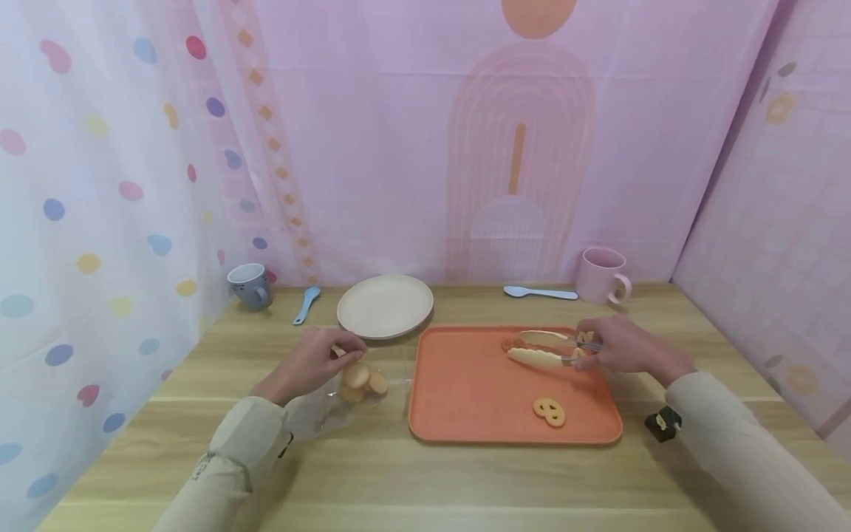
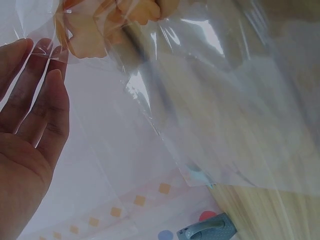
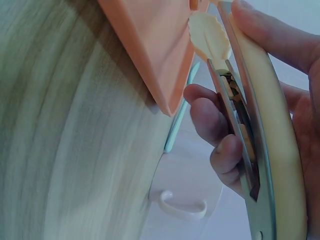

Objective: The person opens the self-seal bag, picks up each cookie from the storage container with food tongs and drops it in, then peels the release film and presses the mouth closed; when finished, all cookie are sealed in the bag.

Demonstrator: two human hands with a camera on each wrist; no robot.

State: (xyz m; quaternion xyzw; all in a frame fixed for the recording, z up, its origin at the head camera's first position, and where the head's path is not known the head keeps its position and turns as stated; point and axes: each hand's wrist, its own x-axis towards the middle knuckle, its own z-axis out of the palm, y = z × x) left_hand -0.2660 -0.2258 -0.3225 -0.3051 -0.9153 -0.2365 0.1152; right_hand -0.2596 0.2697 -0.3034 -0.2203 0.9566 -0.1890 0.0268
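Note:
My left hand pinches a clear plastic bag that holds several cookies, left of the orange tray. In the left wrist view the left hand's fingertips are at the film beside the cookies. My right hand grips cream-tipped metal tongs over the tray's back right part. In the right wrist view the right hand's fingers curl round the tongs. A reddish-brown cookie lies by the tong tips. A pretzel-shaped cookie lies on the tray's front right.
Behind the tray are a cream plate, a blue spoon, a grey-blue cup, a pale spoon and a pink mug. A small black object sits right of the tray, near the right sleeve.

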